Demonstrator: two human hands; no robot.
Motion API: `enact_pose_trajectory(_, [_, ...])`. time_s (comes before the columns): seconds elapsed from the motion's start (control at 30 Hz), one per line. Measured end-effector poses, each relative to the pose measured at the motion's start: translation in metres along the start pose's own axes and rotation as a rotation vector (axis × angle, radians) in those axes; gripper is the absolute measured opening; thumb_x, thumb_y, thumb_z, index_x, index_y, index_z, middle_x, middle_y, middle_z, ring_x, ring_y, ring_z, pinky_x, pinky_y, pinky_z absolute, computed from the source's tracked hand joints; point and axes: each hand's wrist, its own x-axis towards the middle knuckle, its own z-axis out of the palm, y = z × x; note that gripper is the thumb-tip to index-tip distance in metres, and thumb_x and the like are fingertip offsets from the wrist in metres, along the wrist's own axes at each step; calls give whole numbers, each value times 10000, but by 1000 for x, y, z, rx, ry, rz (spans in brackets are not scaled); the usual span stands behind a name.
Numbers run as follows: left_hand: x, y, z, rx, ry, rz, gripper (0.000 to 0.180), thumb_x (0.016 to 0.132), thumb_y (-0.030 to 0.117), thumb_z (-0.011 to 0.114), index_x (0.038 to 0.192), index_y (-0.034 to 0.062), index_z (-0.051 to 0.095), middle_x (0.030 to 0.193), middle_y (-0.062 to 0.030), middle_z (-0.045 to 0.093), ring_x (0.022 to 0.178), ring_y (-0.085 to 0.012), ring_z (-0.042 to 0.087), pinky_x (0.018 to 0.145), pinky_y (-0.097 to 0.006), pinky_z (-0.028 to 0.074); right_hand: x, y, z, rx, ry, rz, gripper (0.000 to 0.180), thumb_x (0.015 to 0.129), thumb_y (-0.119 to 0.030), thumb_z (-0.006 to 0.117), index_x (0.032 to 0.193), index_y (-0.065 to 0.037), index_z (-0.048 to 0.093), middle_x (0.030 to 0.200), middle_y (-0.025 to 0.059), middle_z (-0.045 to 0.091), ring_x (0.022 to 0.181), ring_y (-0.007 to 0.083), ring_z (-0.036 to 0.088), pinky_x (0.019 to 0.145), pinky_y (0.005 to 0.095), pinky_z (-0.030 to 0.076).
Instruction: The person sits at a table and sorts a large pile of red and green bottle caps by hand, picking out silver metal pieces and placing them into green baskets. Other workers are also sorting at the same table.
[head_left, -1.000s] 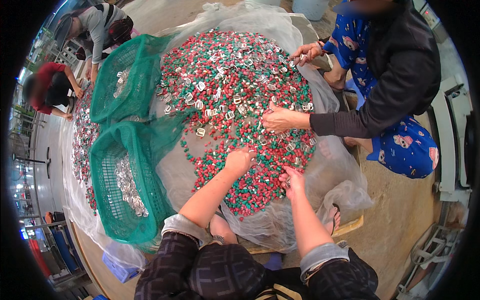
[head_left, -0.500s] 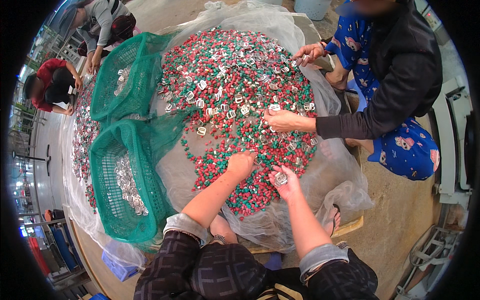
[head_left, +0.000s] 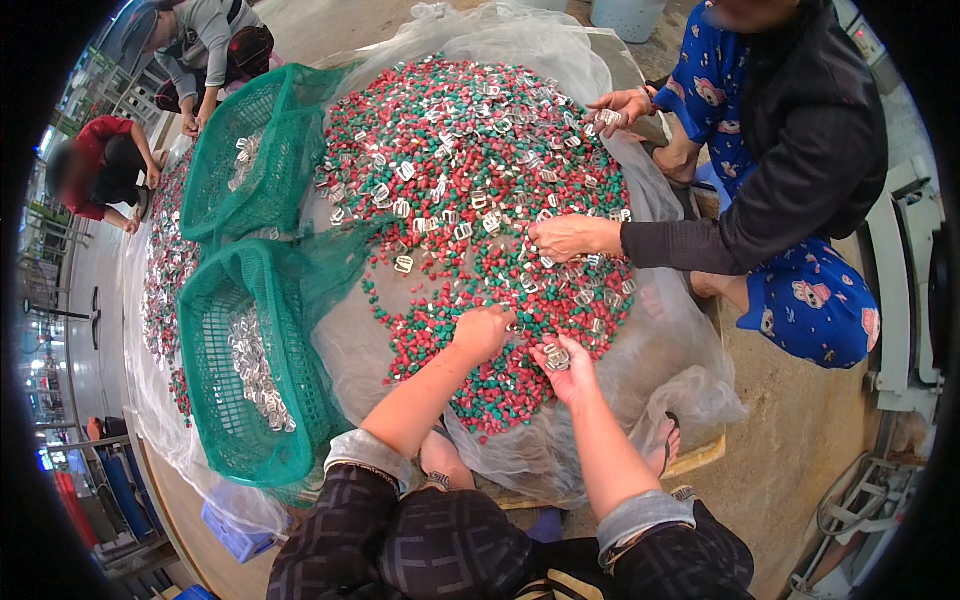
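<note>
Silvery metal slide buckles (head_left: pixel 556 356) lie stacked in my right hand (head_left: pixel 572 376), whose fingers curl around them at the pile's near side. To its left, my left hand (head_left: pixel 482 334) is closed in a pinch, palm down, low over the pile. Something small and pale shows at its fingertips, too small to make out. Under both hands spreads a pile of small red and green pebble-like pieces (head_left: pixel 500 392). Loose buckles lie scattered over it, such as a pale buckle (head_left: pixel 403 264) at the left.
Two green net-lined baskets (head_left: pixel 205 455) at the left hold buckles (head_left: pixel 262 375). White mesh cloth (head_left: pixel 350 345) lies under the pile. A co-worker's hand (head_left: pixel 575 238) works close by on the right, the other hand holding buckles (head_left: pixel 608 118). Two people sit at far left.
My right hand has shifted slightly left and its fingers have curled more over the buckles. My left hand has barely moved. The co-worker's far hand now shows buckles more plainly.
</note>
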Motion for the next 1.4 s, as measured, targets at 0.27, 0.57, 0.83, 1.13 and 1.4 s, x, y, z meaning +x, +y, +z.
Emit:
enact_pose_trajectory(0.27, [4,1,5,50,10,18,200,714,226,658,874,116,612,809,-57,595,722,-245,619,617,-360,501,3,2,4,-4,21,6,210,843,-175,548,900,26,535,840,149,595,820,324,612,717,383,555])
enact_pose_trajectory(0.57, [4,-2,4,-133,53,-22,200,679,203,671,856,129,613,803,-51,622,740,-221,628,620,-362,503,15,-2,2,-153,83,110,177,802,-190,603,912,-59,560,664,42,549,600,171,550,504,266,468])
enact_pose_trajectory(0.83, [8,3,1,43,-1,29,268,671,272,681,785,62,561,762,-85,598,730,-239,625,634,-374,503,14,3,22,-143,177,-1,186,816,-185,595,889,-16,561,774,93,582,736,236,594,644,320,530])
enact_pose_trajectory(1.13, [6,-9,-17,-402,28,-383,236,721,292,621,789,71,673,720,-132,642,699,-284,629,651,-384,501,25,1,18,-124,67,50,250,853,-194,537,995,11,538,874,146,576,841,308,592,763,420,505])
enact_pose_trajectory(1.4, [-1,-18,-19,-530,15,-432,214,715,268,648,801,73,667,757,-128,647,733,-294,626,672,-386,490,27,4,20,-127,4,71,282,869,-214,508,1018,24,534,887,161,570,872,319,581,791,448,493])
